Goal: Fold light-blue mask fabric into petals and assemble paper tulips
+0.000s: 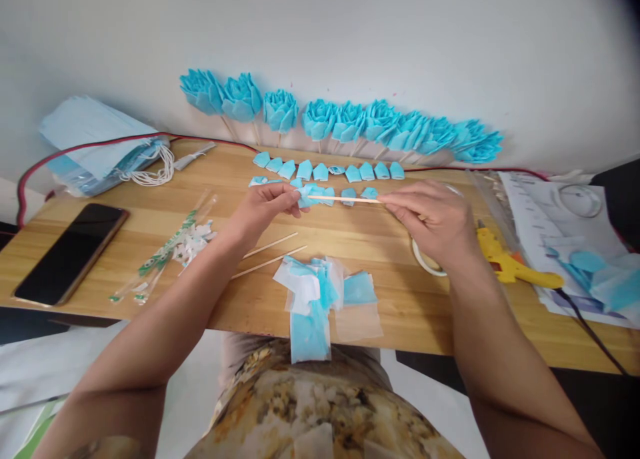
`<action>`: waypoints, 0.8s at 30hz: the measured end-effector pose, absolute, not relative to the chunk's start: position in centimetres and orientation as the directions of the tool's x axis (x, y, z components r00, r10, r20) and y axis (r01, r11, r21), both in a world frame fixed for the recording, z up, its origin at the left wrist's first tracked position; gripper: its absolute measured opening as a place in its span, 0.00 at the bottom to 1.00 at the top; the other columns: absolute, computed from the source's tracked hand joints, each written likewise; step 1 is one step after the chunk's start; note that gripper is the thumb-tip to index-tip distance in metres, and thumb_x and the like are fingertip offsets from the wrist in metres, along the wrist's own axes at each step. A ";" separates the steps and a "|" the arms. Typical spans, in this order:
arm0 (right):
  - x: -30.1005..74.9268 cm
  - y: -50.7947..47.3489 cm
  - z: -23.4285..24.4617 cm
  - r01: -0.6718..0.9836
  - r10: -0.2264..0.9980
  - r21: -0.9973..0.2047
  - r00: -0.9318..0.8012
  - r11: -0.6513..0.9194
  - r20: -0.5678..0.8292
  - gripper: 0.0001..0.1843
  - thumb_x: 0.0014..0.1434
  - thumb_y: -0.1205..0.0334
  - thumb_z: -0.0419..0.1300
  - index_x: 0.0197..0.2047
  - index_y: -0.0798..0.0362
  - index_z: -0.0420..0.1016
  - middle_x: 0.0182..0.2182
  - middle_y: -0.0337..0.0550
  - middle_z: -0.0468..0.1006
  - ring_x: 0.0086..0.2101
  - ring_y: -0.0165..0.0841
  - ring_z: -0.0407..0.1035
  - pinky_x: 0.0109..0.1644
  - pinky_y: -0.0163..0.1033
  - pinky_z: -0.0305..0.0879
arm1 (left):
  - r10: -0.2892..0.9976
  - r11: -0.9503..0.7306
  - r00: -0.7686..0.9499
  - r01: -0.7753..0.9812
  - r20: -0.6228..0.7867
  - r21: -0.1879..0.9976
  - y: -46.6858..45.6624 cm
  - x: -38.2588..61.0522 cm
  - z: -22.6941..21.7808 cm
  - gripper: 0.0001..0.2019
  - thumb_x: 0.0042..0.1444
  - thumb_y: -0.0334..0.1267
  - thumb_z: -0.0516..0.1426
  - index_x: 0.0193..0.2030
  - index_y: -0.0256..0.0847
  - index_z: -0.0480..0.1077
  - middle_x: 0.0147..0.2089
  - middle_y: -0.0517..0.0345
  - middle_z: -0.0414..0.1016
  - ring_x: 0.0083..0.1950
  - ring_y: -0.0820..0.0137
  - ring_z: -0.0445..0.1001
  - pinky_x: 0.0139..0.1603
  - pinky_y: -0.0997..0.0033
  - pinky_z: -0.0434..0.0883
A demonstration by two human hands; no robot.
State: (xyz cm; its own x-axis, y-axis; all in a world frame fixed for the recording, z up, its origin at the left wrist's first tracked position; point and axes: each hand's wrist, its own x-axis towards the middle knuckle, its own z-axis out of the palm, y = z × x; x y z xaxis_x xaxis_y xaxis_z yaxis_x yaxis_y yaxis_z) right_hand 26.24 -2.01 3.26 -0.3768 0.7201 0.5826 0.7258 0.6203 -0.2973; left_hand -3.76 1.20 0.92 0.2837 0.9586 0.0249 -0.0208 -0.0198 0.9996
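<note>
A thin wooden stick (345, 199) is held level above the table. My right hand (433, 215) pinches its right end between thumb and fingers. My left hand (270, 205) is closed on a small light-blue fabric piece (305, 193) at the stick's other end; whether the two are attached I cannot tell. Just behind the hands lies a row of folded blue petals (321, 172), with a few more, such as a blue petal (369, 193), in a nearer row partly covered by my left hand. Blue and white fabric scraps (313, 289) lie at the table's front edge.
Several blue fabric flowers (280, 111) on sticks lean against the wall. Left are a phone (73, 252), stacked light-blue sheets (95, 139), a plastic wrapper (167, 245) and two loose sticks (270, 262). Right are a yellow glue gun (515, 262), a tape roll (425, 262) and papers (565, 205).
</note>
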 end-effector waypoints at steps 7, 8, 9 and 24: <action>26.2 -2.0 3.1 0.724 0.716 -0.296 -0.375 0.623 0.589 0.11 0.68 0.60 0.60 0.44 0.38 0.84 0.39 0.41 0.86 0.39 0.40 0.79 0.44 0.48 0.73 | 0.973 -0.016 0.231 -0.024 0.022 1.000 1.1 -3.6 1.2 0.14 0.53 0.48 0.65 0.23 0.41 0.76 0.26 0.55 0.78 0.35 0.68 0.77 0.45 0.69 0.73; 26.1 -2.0 3.2 0.722 0.711 -0.291 -0.379 0.627 0.592 0.11 0.68 0.61 0.60 0.44 0.38 0.84 0.39 0.41 0.86 0.39 0.40 0.79 0.44 0.48 0.73 | 0.976 -0.011 0.217 -0.028 0.017 1.000 1.1 -3.6 1.2 0.14 0.52 0.48 0.66 0.23 0.41 0.76 0.26 0.56 0.77 0.34 0.69 0.77 0.44 0.69 0.73; 26.1 -2.0 3.2 0.722 0.707 -0.285 -0.382 0.631 0.595 0.11 0.67 0.61 0.60 0.44 0.38 0.84 0.40 0.41 0.86 0.39 0.40 0.79 0.44 0.48 0.72 | 0.979 -0.007 0.206 -0.029 0.013 1.000 1.2 -3.6 1.1 0.14 0.52 0.47 0.66 0.24 0.40 0.76 0.26 0.56 0.77 0.33 0.69 0.76 0.44 0.69 0.73; 26.0 -1.9 3.1 0.742 0.725 -0.289 -0.364 0.605 0.584 0.11 0.67 0.62 0.60 0.45 0.38 0.83 0.40 0.41 0.87 0.39 0.40 0.80 0.44 0.49 0.75 | 0.977 -0.003 0.211 -0.065 0.017 0.998 1.5 -3.7 0.7 0.13 0.53 0.47 0.66 0.26 0.40 0.77 0.26 0.56 0.79 0.31 0.71 0.75 0.41 0.71 0.72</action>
